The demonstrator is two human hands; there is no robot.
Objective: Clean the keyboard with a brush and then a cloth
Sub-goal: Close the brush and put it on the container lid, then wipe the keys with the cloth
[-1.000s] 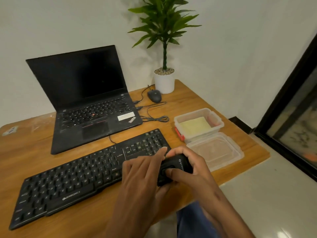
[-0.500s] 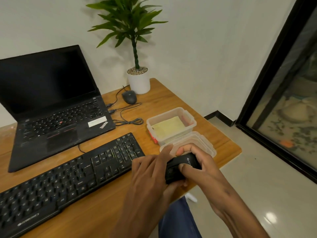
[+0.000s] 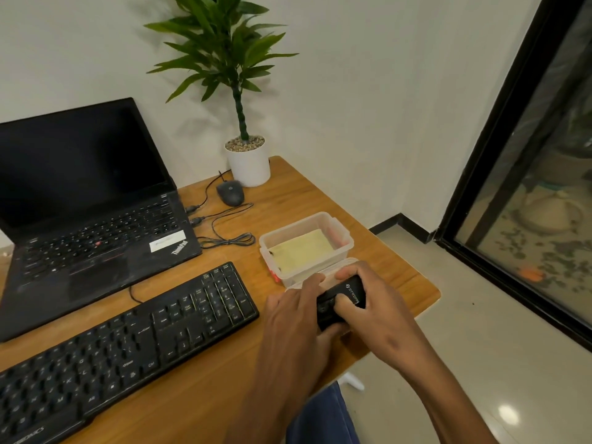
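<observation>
Keyboard (image 3: 121,341) lies on the tabletop (image 3: 320,200); at its 3 o'clock, left hand (image 3: 298,318) and right hand (image 3: 381,315) both grasp a black device (image 3: 339,302).

One keyboard (image 3: 121,341); one laptop (image 3: 93,225); one mouse (image 3: 230,193); one plant (image 3: 246,155); two hands (image 3: 298,318).

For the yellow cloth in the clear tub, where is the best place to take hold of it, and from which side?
The cloth lies flat in the open tub, walled all round, so come from above. Pinching its right edge probably suits best, since both hands hold the black object near that side.
</observation>
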